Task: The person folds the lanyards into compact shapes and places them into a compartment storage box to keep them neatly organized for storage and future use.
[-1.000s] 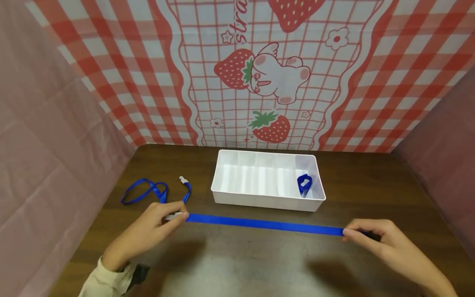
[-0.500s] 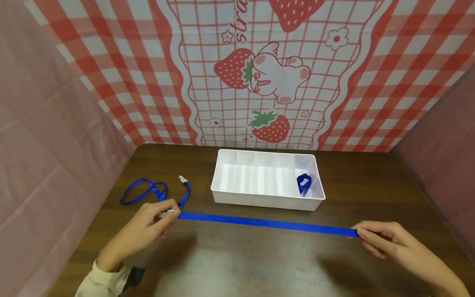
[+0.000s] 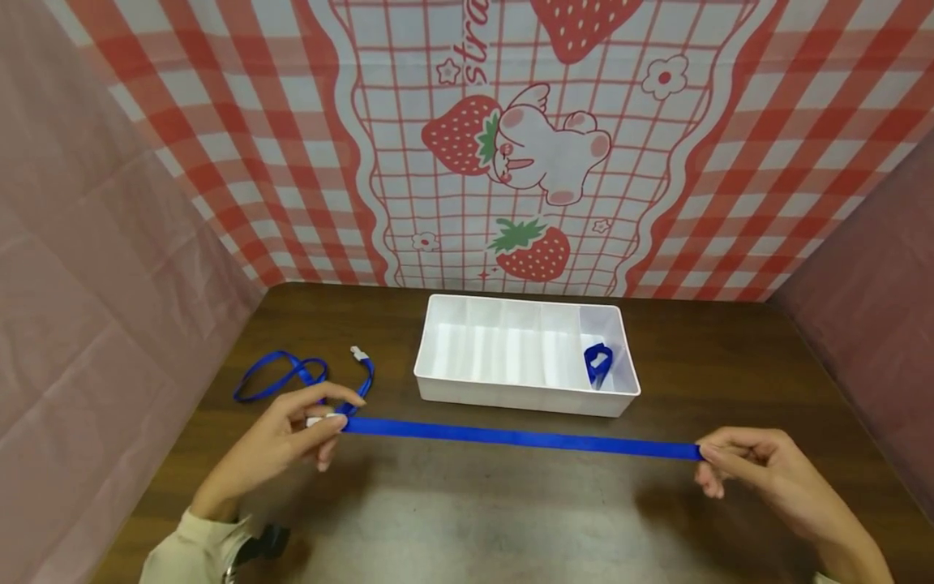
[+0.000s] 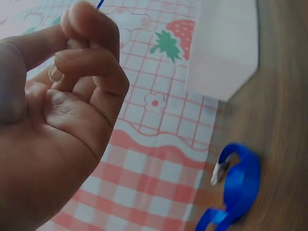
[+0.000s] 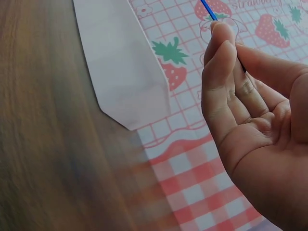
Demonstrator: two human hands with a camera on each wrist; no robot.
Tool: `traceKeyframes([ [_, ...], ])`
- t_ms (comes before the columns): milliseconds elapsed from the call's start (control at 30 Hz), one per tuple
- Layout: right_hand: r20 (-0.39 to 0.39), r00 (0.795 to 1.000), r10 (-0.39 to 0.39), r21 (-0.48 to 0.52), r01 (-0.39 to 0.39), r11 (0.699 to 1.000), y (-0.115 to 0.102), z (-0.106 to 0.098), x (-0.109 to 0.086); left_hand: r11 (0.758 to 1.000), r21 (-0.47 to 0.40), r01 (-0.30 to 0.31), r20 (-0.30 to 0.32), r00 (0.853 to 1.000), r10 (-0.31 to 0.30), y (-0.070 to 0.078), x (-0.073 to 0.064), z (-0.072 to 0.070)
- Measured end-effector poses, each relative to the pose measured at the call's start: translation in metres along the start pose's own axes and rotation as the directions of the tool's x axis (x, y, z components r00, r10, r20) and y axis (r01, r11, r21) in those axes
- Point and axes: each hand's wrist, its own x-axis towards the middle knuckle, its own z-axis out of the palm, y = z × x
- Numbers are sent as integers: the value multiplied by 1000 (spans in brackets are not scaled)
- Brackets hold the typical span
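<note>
A blue lanyard [image 3: 521, 438] is stretched flat and taut between my two hands, in front of the white tray. At its left end my left hand [image 3: 273, 442] pinches it beside a white plastic fitting [image 3: 314, 421], the index finger raised off the strap. My right hand [image 3: 773, 474] pinches the other end between thumb and fingers. In the right wrist view, only a short piece of the lanyard [image 5: 208, 9] shows above the fingertips. Behind my left hand, another blue lanyard [image 3: 251, 397] lies loosely looped on the table, its white clip [image 3: 358, 354] pointing away.
A long white tray [image 3: 511, 393] with several compartments stands at the back middle. Its rightmost compartment holds a coiled blue lanyard [image 3: 601, 350]. A strawberry-print cloth [image 3: 394, 162] hangs behind the dark wooden table [image 3: 700, 349], with pink cloth walls on both sides.
My hands have moved apart, the left one leftward and the right one rightward, lengthening the stretch of lanyard between them. My left index finger has lifted off the strap.
</note>
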Motion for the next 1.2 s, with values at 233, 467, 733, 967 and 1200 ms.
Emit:
traceKeyframes([
  [233, -26, 1000, 7, 92, -5, 996, 10, 5, 3, 881, -423, -212, 77, 961, 267, -6, -2, 0],
  [467, -25, 1000, 14, 169, -10, 986, 17, 9, 3, 777, -577, -252, 110, 918, 380, -8, -3, 3],
  [733, -4, 999, -44, 249, 43, 967, 29, 11, 2, 734, -570, -368, 69, 869, 490, -10, 3, 11],
  [967, -3, 1000, -31, 261, 31, 965, 32, 13, 0, 762, -533, -367, 61, 882, 468, 0, 5, 25],
  [1200, 8, 1000, -13, 238, 11, 971, 35, 13, 1, 752, -526, -397, 138, 833, 536, 21, 10, 38],
])
